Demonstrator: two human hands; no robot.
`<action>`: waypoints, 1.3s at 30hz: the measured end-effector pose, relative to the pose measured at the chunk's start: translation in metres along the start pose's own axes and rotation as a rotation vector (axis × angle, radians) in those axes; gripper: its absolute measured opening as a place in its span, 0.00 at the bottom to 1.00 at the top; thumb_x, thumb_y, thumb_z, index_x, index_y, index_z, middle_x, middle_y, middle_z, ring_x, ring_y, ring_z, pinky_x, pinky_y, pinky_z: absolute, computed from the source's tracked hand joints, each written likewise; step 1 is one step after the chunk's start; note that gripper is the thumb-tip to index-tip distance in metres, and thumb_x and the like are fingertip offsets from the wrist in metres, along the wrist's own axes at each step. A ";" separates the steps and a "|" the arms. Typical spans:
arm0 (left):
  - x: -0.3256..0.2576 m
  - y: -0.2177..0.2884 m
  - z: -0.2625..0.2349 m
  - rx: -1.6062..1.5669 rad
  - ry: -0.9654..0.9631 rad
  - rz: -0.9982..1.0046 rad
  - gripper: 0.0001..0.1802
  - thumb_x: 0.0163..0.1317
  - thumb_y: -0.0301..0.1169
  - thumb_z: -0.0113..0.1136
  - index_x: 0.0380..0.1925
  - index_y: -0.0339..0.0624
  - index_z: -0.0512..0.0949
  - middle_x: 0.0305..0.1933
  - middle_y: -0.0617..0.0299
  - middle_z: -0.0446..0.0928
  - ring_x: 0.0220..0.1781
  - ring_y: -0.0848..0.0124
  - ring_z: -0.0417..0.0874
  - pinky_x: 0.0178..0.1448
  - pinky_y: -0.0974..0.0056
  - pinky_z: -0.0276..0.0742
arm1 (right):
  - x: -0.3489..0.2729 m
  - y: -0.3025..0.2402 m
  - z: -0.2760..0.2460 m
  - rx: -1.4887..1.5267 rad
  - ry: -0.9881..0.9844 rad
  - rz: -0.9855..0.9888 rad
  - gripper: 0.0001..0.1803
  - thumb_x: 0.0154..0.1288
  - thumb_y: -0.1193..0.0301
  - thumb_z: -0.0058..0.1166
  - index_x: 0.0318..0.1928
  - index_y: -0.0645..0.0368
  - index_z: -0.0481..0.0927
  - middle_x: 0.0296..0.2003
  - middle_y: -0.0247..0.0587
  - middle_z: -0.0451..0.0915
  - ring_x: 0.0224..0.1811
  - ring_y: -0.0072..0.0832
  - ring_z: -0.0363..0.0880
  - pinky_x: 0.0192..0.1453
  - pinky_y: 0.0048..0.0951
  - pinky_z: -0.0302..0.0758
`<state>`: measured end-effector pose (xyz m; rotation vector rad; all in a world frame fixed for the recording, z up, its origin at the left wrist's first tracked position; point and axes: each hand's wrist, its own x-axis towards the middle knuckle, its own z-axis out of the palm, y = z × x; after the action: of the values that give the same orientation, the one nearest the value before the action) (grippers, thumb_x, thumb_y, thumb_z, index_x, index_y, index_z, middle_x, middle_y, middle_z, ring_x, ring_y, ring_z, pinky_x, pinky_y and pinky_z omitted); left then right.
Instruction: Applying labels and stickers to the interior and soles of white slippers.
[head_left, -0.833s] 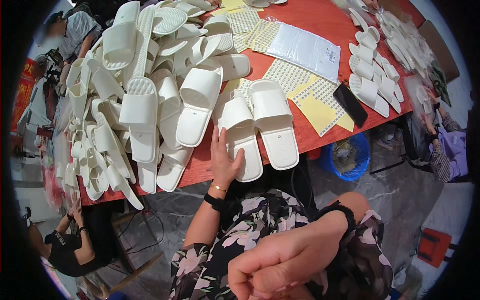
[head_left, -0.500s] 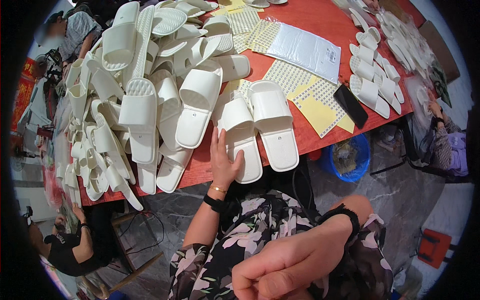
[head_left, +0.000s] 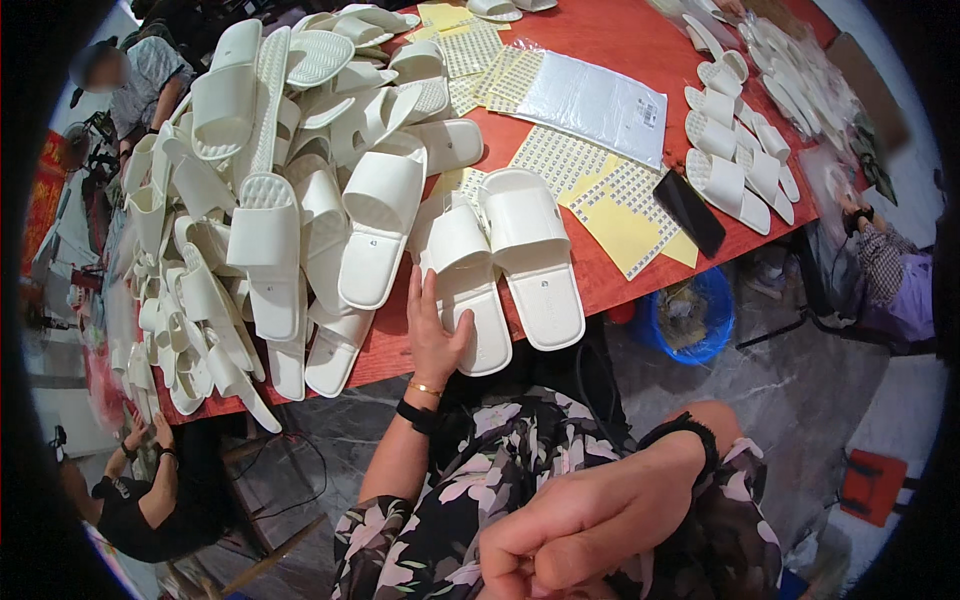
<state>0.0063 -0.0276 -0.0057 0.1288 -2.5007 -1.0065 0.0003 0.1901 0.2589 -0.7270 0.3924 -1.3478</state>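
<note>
Head view: left hand (head_left: pixel 432 335) is lying flat, its grip released, fingers resting on the near left slipper (head_left: pixel 468 280) of a white pair; the right slipper (head_left: pixel 532 258) is touching it. Right hand (head_left: pixel 590 520) is curling loosely near the camera, grasping nothing visible. One pair seems laid out on the red table (head_left: pixel 640 40); a big slipper heap (head_left: pixel 270 190) at left looks unsorted. Yellow sticker sheets (head_left: pixel 625 215) are lying right.
</note>
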 end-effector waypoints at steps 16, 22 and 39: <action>-0.004 -0.006 0.002 -0.050 -0.006 0.008 0.44 0.55 0.30 0.65 0.72 0.37 0.58 0.77 0.39 0.52 0.77 0.45 0.55 0.77 0.50 0.53 | -0.110 -0.008 -0.006 -0.476 1.147 -1.009 0.22 0.78 0.57 0.42 0.28 0.58 0.71 0.20 0.34 0.70 0.15 0.20 0.63 0.18 0.23 0.58; -0.003 -0.005 -0.002 -0.044 0.005 0.009 0.44 0.55 0.28 0.65 0.72 0.37 0.58 0.77 0.42 0.52 0.78 0.46 0.55 0.78 0.50 0.52 | -0.252 0.034 -0.073 -1.091 2.246 -0.928 0.16 0.74 0.69 0.45 0.25 0.57 0.74 0.24 0.30 0.72 0.25 0.18 0.68 0.28 0.20 0.62; -0.005 -0.017 0.013 0.020 0.007 0.102 0.43 0.56 0.37 0.64 0.71 0.38 0.60 0.74 0.39 0.56 0.77 0.43 0.55 0.78 0.47 0.51 | -0.265 0.036 -0.116 -0.153 0.822 -1.451 0.26 0.82 0.56 0.30 0.21 0.47 0.57 0.13 0.25 0.48 0.12 0.17 0.41 0.18 0.25 0.44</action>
<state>0.0035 -0.0303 -0.0277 0.0103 -2.4842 -0.9387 -0.1022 0.4201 0.1113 -0.5021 0.6471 -3.0441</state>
